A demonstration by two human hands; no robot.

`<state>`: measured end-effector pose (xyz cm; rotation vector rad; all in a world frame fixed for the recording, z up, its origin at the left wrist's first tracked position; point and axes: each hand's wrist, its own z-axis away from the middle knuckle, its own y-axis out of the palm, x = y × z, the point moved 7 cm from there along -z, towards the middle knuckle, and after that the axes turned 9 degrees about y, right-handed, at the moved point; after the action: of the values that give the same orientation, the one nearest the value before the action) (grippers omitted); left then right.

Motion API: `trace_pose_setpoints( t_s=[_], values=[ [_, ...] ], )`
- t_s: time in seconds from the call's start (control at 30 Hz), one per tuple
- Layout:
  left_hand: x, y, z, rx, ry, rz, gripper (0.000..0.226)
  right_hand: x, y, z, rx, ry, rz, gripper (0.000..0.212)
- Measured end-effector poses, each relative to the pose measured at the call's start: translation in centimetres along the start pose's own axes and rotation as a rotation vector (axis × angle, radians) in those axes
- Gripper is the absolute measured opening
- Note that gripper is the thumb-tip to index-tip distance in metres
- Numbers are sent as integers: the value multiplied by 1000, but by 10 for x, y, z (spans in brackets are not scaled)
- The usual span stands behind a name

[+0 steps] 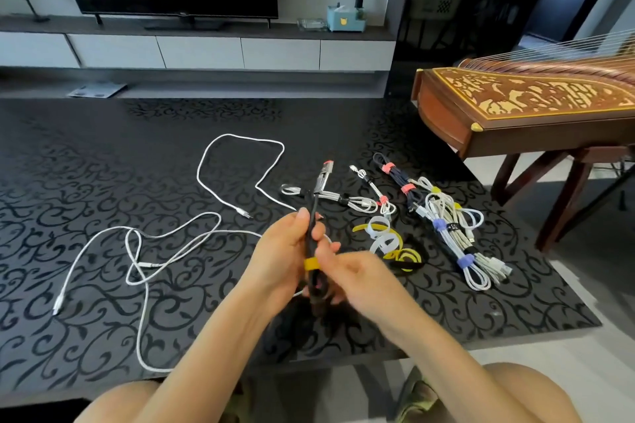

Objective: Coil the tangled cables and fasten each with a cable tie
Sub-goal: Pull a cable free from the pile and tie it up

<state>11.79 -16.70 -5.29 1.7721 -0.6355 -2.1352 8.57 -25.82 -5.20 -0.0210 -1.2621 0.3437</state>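
Desk: a black desk (86, 154) with a glossy scroll pattern; its near edge runs just above the person's knees, its right edge slants down past the bundles to a near right corner.
Left part: a long loose white cable (144, 251) sprawls in open loops, one plug end near the left side, one strand reaching down to the near edge.
Far left and far middle: bare desk surface, the widest open room.
Middle back: a second loose white cable (240, 161) lies in a big open loop, its plug end just left of the hands.
Left hand: the left hand (285, 251) is closed around a coiled black cable (312, 216), thumb up along the coil, holding it upright above the desk.
Tie: a yellow cable tie (311, 264) is wrapped around the middle of the black coil.
Right hand: the right hand (360, 275) pinches the coil at the yellow tie with thumb and fingers; it is motion-blurred.
Behind the hands: small white cable bundles (347, 199) with black and pink ties lie close together.
Right of the hands: loose yellow, white and black tie strips (388, 244) curl in a small heap.
Right part: a dark cable bundle with pink ties (400, 178), then a thick white cable bundle with purple ties (460, 247), lying near the right edge.
Beyond the right edge: a carved wooden zither on a stand (529, 99), close to the desk's far right corner.
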Motion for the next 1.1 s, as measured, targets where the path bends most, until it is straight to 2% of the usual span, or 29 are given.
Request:
trace_pose_setpoints(
  t_s=[0.07, 0.13, 0.23, 0.3, 0.4, 0.53, 0.6, 0.67, 0.8, 0.87, 1.0, 1.1],
  values=[
    [-7, -7, -4, -78, 53, 28, 31, 8, -41, -2, -239, -73, 170, 47],
    [-11, -15, -7, -145, 77, 76, 29, 13, -87, -2, -502, -113, 442, 42],
    [-9, -17, -9, -129, 60, 15, 29, -2, -128, -12, -631, 9, 725, 25],
    [-4, -13, -9, -85, 39, -84, 31, -14, -140, -25, -624, 126, 818, 29],
    [2, -5, -9, 0, 39, -208, 29, -25, -149, -47, -591, 275, 822, 49],
    [14, 4, -11, 21, 40, -314, 11, -46, -143, -72, -428, 409, 765, 49],
    [25, 11, -15, 42, 42, -388, 4, -50, -138, -77, -426, 417, 766, 44],
    [35, 21, -20, 86, 58, -510, 9, -47, -134, -77, -461, 410, 762, 38],
    [40, 53, -37, 169, 235, -1005, 19, -37, -134, -75, -516, 350, 746, 34],
    [46, 62, -46, 194, 229, -1173, 24, -37, -136, -73, -526, 335, 772, 27],
    [56, 55, -60, 174, 126, -1316, 25, -48, -134, -81, -387, 318, 684, 34],
    [61, 47, -57, 149, 61, -1232, 27, -48, -134, -80, -350, 304, 633, 37]
  ],
)
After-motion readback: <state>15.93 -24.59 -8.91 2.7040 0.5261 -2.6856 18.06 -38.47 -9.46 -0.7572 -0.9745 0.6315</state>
